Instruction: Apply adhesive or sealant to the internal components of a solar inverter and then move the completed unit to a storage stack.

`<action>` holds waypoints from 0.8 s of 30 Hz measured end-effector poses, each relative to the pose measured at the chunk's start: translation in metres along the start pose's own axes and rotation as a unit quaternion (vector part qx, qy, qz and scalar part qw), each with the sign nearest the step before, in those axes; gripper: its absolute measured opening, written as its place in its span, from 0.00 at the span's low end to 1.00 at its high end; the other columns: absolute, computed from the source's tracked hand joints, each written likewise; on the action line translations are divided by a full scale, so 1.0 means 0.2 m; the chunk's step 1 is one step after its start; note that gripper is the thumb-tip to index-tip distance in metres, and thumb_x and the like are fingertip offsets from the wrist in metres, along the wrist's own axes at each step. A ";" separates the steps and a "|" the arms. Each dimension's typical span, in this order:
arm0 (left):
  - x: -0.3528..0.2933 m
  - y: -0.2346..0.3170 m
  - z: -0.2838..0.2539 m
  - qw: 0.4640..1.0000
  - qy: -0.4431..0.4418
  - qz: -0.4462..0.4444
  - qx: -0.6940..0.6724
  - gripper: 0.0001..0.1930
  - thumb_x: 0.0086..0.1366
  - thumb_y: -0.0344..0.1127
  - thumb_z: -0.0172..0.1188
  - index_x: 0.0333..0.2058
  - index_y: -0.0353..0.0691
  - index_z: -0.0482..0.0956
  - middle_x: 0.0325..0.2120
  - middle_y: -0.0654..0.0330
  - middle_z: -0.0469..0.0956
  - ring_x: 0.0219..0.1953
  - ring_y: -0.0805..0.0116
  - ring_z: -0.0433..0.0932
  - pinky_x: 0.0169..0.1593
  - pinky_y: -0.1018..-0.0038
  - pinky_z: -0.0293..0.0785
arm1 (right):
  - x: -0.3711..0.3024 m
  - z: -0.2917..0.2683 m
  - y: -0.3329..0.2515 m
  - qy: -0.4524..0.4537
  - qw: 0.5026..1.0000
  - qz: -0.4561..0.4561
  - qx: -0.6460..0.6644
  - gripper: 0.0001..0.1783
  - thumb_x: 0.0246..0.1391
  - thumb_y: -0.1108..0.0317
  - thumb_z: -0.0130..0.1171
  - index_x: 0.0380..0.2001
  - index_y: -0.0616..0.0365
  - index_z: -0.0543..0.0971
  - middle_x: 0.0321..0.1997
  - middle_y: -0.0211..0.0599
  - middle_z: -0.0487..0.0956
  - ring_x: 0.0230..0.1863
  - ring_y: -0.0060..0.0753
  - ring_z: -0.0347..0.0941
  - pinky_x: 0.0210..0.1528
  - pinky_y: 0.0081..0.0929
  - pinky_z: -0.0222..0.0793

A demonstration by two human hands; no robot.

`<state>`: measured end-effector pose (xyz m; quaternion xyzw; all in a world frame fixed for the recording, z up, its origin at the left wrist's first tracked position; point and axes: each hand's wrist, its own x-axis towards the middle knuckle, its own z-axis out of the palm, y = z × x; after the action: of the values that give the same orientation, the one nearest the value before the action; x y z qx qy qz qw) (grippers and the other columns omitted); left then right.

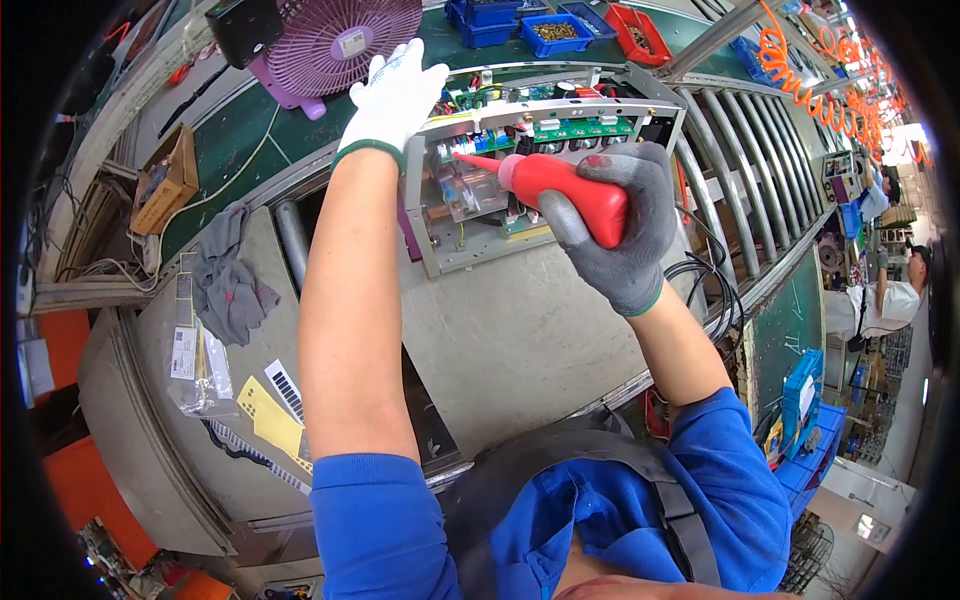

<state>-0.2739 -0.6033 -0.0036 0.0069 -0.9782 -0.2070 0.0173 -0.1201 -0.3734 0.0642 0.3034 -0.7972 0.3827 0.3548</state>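
Observation:
My right hand (632,245), in a grey glove, is wrapped round a red squeeze bottle (565,187). The bottle lies tilted, its thin red nozzle (478,160) pointing left into an open metal chassis (475,258). Inside the chassis are green circuit boards (580,130), wiring and small white connectors near the nozzle tip. At the chassis's upper left corner is my left hand (388,105), in a white glove with a green cuff. Its fingers are stretched out and apart, and I see nothing held in them. Whether its palm touches the frame I cannot tell.
Beyond my left hand stands a purple fan (320,50). Blue bins (555,35) and a red bin (640,35) hold small parts. Metal rollers (740,170) and black cables (705,285) lie right; a grey cloth (228,285), yellow sheet (272,420) and cardboard box (168,180) lie left.

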 end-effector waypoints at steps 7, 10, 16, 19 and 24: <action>0.03 -0.02 0.00 1.000 -0.008 -0.002 -0.010 0.38 0.67 0.61 0.51 0.72 0.52 0.57 0.71 0.53 0.59 0.74 0.51 0.54 0.72 0.48 0.49 | 0.00 0.00 0.01 0.004 1.000 -0.005 -0.010 0.23 0.38 0.70 0.78 0.38 0.56 0.77 0.36 0.40 0.79 0.37 0.39 0.73 0.37 0.32 0.73; 0.03 -0.01 -0.01 1.000 -0.007 -0.001 -0.011 0.38 0.68 0.60 0.51 0.71 0.51 0.57 0.71 0.52 0.60 0.73 0.50 0.54 0.73 0.52 0.51 | 0.00 -0.01 0.02 0.018 1.000 0.001 -0.006 0.23 0.38 0.70 0.78 0.38 0.56 0.77 0.36 0.40 0.79 0.37 0.39 0.74 0.37 0.33 0.73; 0.02 -0.02 -0.01 1.000 -0.008 0.007 -0.017 0.38 0.68 0.58 0.52 0.71 0.49 0.58 0.70 0.47 0.60 0.72 0.47 0.57 0.72 0.58 0.54 | -0.01 -0.02 0.03 0.015 1.000 -0.005 -0.021 0.23 0.39 0.70 0.78 0.38 0.56 0.77 0.36 0.39 0.79 0.37 0.40 0.74 0.38 0.33 0.73; 0.03 -0.03 0.00 0.999 0.000 0.022 -0.041 0.37 0.68 0.56 0.53 0.71 0.46 0.59 0.69 0.44 0.61 0.71 0.46 0.59 0.72 0.59 0.55 | -0.02 -0.04 0.03 0.020 1.000 -0.004 -0.021 0.23 0.39 0.70 0.78 0.38 0.56 0.77 0.36 0.39 0.79 0.37 0.40 0.74 0.38 0.33 0.73; 0.07 -0.07 0.04 0.999 -0.014 0.026 -0.039 0.37 0.69 0.59 0.48 0.71 0.48 0.58 0.72 0.60 0.57 0.74 0.51 0.52 0.71 0.42 0.47 | -0.03 -0.05 0.04 0.035 0.999 0.021 -0.002 0.23 0.39 0.71 0.78 0.38 0.56 0.77 0.36 0.39 0.78 0.37 0.40 0.74 0.38 0.34 0.73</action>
<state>-0.2871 -0.6133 -0.0153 -0.0219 -0.9693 -0.2447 0.0093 -0.1189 -0.3590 0.0609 0.2725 -0.7910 0.3990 0.3752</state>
